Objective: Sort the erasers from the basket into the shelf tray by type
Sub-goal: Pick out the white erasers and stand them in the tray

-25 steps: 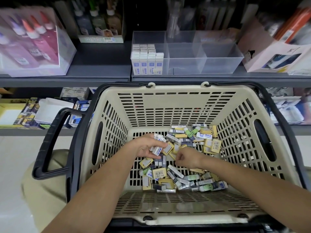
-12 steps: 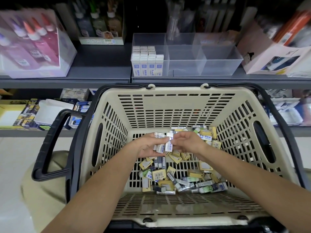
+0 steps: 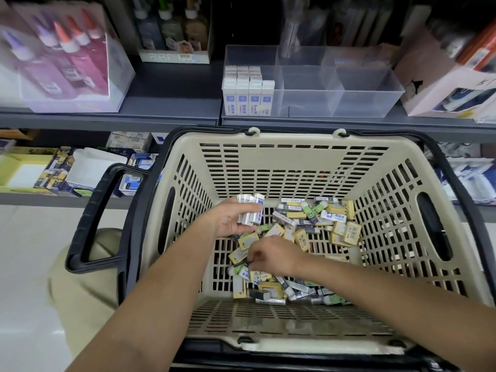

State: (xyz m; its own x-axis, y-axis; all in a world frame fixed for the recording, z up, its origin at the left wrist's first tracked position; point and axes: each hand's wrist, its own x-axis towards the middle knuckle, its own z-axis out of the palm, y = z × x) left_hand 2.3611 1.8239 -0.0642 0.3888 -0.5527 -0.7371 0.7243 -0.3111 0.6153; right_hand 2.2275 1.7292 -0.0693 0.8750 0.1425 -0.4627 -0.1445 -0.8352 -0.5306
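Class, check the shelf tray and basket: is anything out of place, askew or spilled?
Nothing stands out. White blue-labelled erasers stand upright in neat rows in the clear plastic shelf tray's leftmost compartment; mixed erasers lie loose inside the beige slotted basket.

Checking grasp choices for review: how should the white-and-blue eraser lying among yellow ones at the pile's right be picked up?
Pinch the white-and-blue eraser across its long edges, probably from above: it lies flat on top of the pile, label up.
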